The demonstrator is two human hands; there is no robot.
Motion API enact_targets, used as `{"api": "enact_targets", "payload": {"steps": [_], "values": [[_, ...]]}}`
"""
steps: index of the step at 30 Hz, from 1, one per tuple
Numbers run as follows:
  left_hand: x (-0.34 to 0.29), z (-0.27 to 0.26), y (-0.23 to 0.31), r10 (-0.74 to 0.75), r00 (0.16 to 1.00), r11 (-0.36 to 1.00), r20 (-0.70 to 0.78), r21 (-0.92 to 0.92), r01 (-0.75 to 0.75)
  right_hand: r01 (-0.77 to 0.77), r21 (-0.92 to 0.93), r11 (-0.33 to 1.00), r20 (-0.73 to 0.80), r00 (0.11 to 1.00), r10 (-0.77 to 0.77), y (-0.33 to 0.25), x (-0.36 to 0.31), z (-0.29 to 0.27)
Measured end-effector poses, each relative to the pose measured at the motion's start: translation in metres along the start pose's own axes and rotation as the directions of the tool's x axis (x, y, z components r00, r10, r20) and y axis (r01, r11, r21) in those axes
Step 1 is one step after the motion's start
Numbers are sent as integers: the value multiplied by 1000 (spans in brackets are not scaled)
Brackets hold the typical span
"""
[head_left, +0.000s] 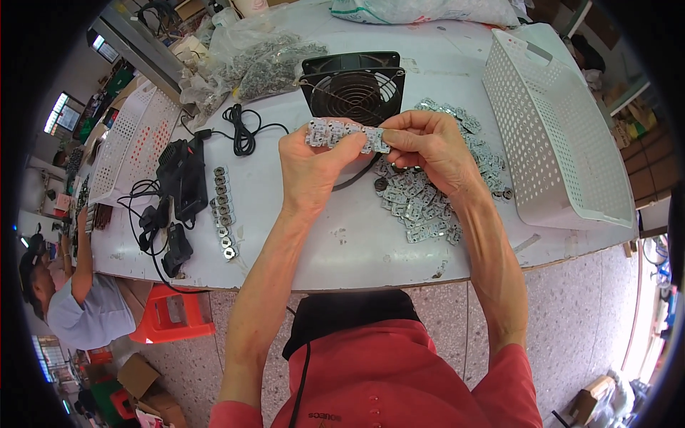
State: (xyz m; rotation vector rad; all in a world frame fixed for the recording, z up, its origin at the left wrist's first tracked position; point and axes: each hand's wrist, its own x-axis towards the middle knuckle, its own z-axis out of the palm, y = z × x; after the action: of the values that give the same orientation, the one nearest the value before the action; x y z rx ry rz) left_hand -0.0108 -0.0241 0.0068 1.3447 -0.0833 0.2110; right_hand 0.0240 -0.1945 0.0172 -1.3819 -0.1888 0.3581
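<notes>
Both hands hold a short row of small silvery metal plates (335,133) with cut-outs, just in front of a black fan. My left hand (314,167) wraps the row from the left, its thumb pressed along the front. At the right end, my right hand (432,146) pinches the row between thumb and fingers. Below and beyond my right hand spreads a loose pile of similar metal plates (421,207), with a few dark round pieces among them. To the left lies a line of round metal parts (222,210) on the table.
The black fan (353,89) stands close behind my hands. A white perforated basket (556,143) is at right, another basket (135,139) at left. Black adapters (184,178) and cables lie left. Plastic bags of small parts (267,68) sit behind. A person (85,299) works at far left.
</notes>
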Motion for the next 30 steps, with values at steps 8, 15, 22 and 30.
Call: {"api": "enact_targets", "payload": {"steps": [8,15,22,30], "values": [[7,-7,-6,47,999,989,-4,137,-46,-11,-10,1000,-28,1000,10,8,8,3],[9,-9,-9,36,999,991,2,125,-36,5,10,1000,-33,999,-5,11,9,3],[10,-10,-8,-53,999,992,5,-114,53,13,18,1000,-38,999,-12,9,6,2],[9,-10,-9,-24,999,1000,38,-14,24,-9,-20,1000,-35,999,8,7,3,3]]}}
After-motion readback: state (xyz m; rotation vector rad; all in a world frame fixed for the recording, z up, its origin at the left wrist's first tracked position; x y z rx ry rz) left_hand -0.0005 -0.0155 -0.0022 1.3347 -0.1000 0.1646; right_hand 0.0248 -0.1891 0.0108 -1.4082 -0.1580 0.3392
